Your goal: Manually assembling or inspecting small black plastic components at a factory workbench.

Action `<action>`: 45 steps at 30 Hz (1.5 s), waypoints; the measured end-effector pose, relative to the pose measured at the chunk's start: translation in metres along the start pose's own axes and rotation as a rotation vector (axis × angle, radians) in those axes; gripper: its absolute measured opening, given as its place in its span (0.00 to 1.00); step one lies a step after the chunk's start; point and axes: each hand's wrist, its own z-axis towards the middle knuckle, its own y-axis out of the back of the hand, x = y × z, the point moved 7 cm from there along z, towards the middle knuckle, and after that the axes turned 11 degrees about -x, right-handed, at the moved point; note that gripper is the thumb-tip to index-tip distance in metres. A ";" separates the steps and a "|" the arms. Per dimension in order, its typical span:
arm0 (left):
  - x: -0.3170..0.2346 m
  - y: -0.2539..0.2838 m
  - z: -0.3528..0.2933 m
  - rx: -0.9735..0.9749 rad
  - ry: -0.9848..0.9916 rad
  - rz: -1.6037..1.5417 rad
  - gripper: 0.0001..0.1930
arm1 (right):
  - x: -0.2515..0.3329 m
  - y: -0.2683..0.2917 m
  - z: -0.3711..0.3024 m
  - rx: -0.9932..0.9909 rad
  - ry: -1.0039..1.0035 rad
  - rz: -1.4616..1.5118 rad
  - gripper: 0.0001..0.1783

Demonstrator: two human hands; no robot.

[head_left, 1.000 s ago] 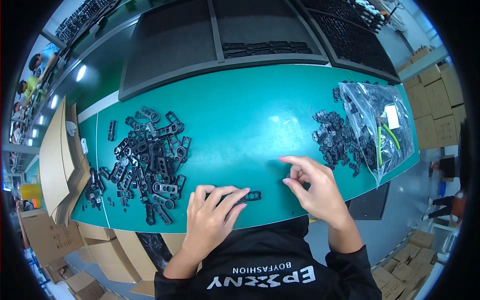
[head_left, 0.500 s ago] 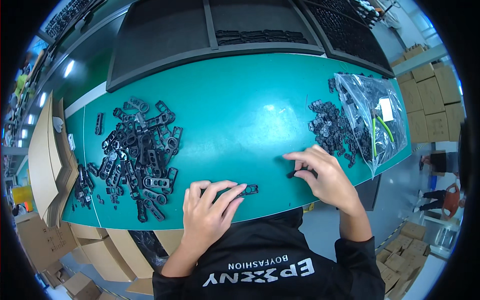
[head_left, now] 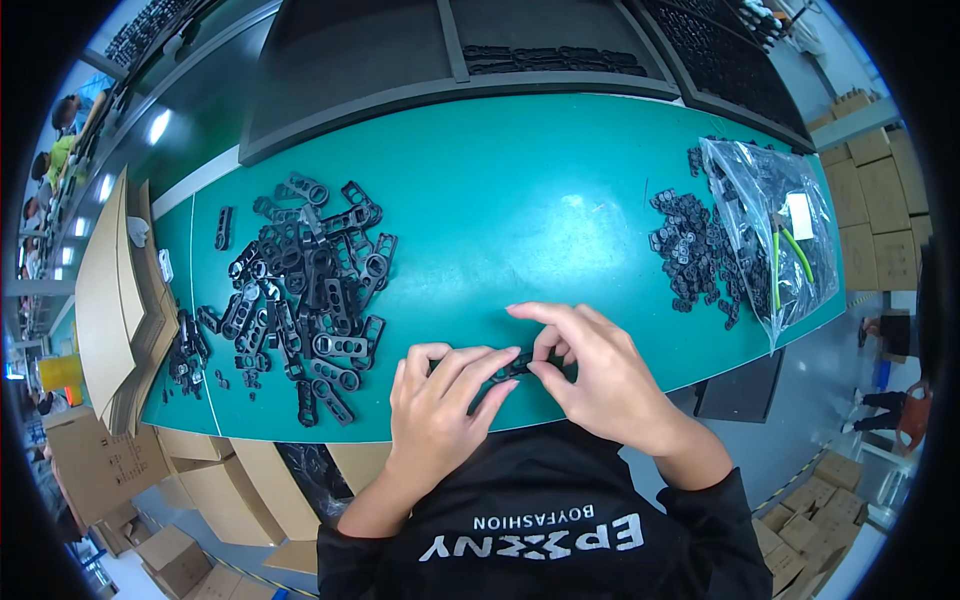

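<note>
Left hand, nearest the camera, pinches the left end of a black slotted link between thumb and fingertips, grip narrow. Right hand is at the link's other end, thumb and index drawn in to a small gap; cannot tell if a small part sits between those tips, fingers cover it. Link lies between the two hands, close to the near edge of the green surface, right of the left palm and left of the right palm. Long axis runs left to right, right end tipped slightly toward the far edge. Key relation: right fingertips just at the link's right end, left hand on the opposite end; both hands about equally near.

Farther in, toward the left edge: heap of black slotted links, jumbled, axes every way, well apart from the left hand. Smaller black pieces lie beside it by the near left corner. Toward the right edge: pile of small black clips, clear plastic bag just beside and partly over it, green-handled pliers on the bag. Along the far edge: black divided tray, rows of black parts in its right compartment.
</note>
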 end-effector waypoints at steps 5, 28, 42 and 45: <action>0.001 0.001 -0.003 0.001 -0.014 -0.010 0.19 | 0.009 -0.002 0.004 0.017 0.043 -0.179 0.37; -0.005 0.000 -0.008 -0.022 -0.221 0.140 0.16 | 0.012 0.013 -0.057 -0.283 0.542 -0.334 0.34; -0.009 -0.002 -0.002 0.030 -0.224 0.120 0.12 | -0.303 -0.031 -0.358 -0.273 -1.027 0.241 0.07; -0.009 -0.002 -0.004 0.055 -0.207 0.116 0.12 | -0.239 -0.023 -0.315 -0.297 -0.602 -0.244 0.09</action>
